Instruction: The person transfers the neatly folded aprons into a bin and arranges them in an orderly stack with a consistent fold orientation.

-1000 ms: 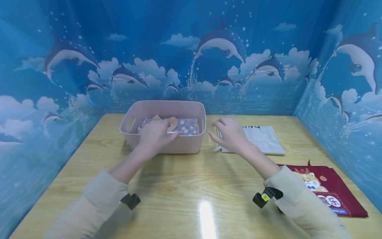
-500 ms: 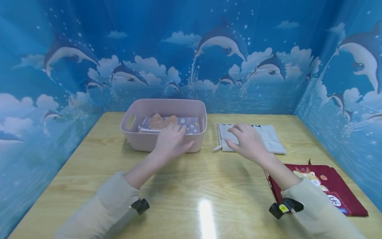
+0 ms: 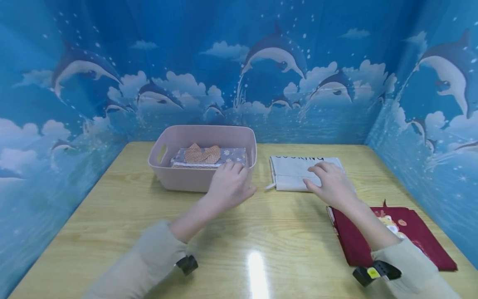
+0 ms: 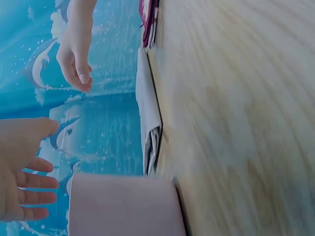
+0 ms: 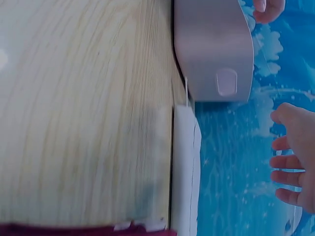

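Note:
My left hand [image 3: 230, 187] hovers at the front right of a pink plastic basket [image 3: 179, 180], and its fingers look relaxed and hold nothing in the left wrist view. Inside the basket lies a folded grey-blue cloth with daisies [image 3: 233, 154], topped by a tan bow [image 3: 202, 154] and a white trim. My right hand [image 3: 332, 182] is over the right part of a folded white cloth [image 3: 291, 172] with dark lettering, fingers loosely bent and holding nothing. Below the right forearm lies a folded dark red cloth [image 3: 351, 236] with a cartoon animal, partly hidden by the arm.
The wooden table [image 3: 123, 224] carries all these things. A blue dolphin-print curtain [image 3: 224, 66] encloses it at the back and both sides. The white cloth lies just right of the basket, with a thin white strap [image 3: 270, 187] sticking out at its left corner.
My left hand has come out of the basket and moved right, toward its front right corner, leaving the bow uncovered. My right hand has shifted right across the white cloth.

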A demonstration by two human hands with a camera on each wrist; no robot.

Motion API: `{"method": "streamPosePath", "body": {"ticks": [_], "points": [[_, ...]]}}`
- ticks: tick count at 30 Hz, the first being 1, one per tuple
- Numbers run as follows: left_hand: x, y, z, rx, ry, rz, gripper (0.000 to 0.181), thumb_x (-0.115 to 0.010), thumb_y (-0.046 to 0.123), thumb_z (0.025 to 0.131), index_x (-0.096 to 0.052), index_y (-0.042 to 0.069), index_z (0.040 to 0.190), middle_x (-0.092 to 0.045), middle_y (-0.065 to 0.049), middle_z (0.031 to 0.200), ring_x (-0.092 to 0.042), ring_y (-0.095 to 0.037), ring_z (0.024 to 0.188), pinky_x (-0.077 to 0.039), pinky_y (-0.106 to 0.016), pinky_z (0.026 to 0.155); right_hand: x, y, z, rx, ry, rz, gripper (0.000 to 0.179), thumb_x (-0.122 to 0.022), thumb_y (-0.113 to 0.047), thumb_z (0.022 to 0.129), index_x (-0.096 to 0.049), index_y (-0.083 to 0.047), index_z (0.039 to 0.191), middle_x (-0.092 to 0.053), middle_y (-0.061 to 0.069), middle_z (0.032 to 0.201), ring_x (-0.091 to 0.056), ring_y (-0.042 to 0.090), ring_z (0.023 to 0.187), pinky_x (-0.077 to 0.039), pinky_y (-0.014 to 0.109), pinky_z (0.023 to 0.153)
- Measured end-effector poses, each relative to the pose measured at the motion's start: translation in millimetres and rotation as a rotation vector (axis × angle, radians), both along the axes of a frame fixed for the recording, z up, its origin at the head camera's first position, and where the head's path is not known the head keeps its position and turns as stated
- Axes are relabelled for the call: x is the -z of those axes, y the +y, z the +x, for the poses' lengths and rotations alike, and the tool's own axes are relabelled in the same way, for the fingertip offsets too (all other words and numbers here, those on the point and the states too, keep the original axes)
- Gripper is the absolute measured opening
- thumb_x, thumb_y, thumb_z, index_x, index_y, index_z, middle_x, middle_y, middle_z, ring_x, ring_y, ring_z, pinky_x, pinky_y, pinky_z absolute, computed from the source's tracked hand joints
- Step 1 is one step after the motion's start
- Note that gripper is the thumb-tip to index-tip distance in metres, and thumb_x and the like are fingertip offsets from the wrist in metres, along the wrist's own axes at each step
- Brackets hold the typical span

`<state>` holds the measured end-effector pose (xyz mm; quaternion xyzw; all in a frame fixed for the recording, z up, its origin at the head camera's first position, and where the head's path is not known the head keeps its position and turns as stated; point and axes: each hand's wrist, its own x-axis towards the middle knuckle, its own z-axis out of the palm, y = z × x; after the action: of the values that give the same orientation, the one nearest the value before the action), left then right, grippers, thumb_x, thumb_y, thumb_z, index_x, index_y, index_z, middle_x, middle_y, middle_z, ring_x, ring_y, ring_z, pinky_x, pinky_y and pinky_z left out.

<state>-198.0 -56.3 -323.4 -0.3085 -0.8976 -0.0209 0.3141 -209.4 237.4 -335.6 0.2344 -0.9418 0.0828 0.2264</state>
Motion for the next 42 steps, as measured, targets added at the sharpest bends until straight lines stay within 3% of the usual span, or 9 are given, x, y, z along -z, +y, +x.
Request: {"method": "streamPosePath", "body": {"ticks": [6,17,24,31,39,42], "points": [[4.2,18.2,6.5,0.035,-0.067,-0.063,0.045,-0.065,0.049,0.081,-0.062,0.007,0.095,-0.06,-0.005,0.089,-0.054,-0.02,0.08,-0.048,-0.03,0.069,5.5,19.9,4.1,0.033,0.013,-0.025,0.032,-0.069,-0.021,0.081,-0.064,0.004,0.101,-0.06,0.023,0.098,-0.056,0.038,0.092,-0.047,0.053,0.075],[17.3,49.0,12.6,0.025,-0.195,-0.17,0.056,-0.056,0.06,0.082,-0.062,0.011,0.109,-0.061,-0.004,0.107,-0.055,-0.019,0.097,-0.047,-0.031,0.082,12.4,47.1,9.2,0.126,-0.009,-0.025,0.035,-0.068,-0.021,0.081,-0.064,0.005,0.104,-0.059,0.026,0.1,-0.055,0.042,0.094,-0.045,0.057,0.076],[24.4,67.1,15.3,0.027,-0.274,-0.19,0.057,-0.055,0.059,0.084,-0.059,0.011,0.114,-0.06,-0.004,0.107,-0.054,-0.02,0.101,-0.045,-0.033,0.088,14.0,63.0,14.4,0.193,-0.099,-0.044,0.04,-0.066,-0.023,0.085,-0.059,0.007,0.111,-0.055,0.03,0.107,-0.051,0.046,0.098,-0.042,0.06,0.078],[28.6,91.3,17.0,0.007,-0.402,-0.211,0.054,-0.053,0.055,0.087,-0.057,0.012,0.118,-0.059,-0.003,0.109,-0.053,-0.018,0.103,-0.044,-0.031,0.091,15.7,84.9,21.5,0.273,-0.177,-0.064,0.045,-0.064,-0.024,0.087,-0.054,0.008,0.117,-0.05,0.032,0.114,-0.045,0.051,0.102,-0.038,0.064,0.081],[40.3,114.5,18.9,0.043,-0.403,-0.199,0.047,-0.055,0.056,0.085,-0.061,0.015,0.107,-0.058,0.001,0.098,-0.052,-0.015,0.091,-0.045,-0.026,0.078,22.7,113.1,25.7,0.374,-0.216,-0.053,0.047,-0.064,-0.026,0.086,-0.052,0.008,0.117,-0.046,0.034,0.115,-0.041,0.054,0.101,-0.036,0.065,0.076],[41.7,122.3,18.6,0.05,-0.402,-0.189,0.047,-0.055,0.056,0.085,-0.061,0.015,0.108,-0.058,0.001,0.099,-0.052,-0.014,0.092,-0.044,-0.027,0.081,23.1,124.6,28.1,0.408,-0.232,-0.055,0.05,-0.064,-0.028,0.086,-0.051,0.008,0.118,-0.045,0.035,0.115,-0.039,0.055,0.101,-0.035,0.066,0.073]]}}
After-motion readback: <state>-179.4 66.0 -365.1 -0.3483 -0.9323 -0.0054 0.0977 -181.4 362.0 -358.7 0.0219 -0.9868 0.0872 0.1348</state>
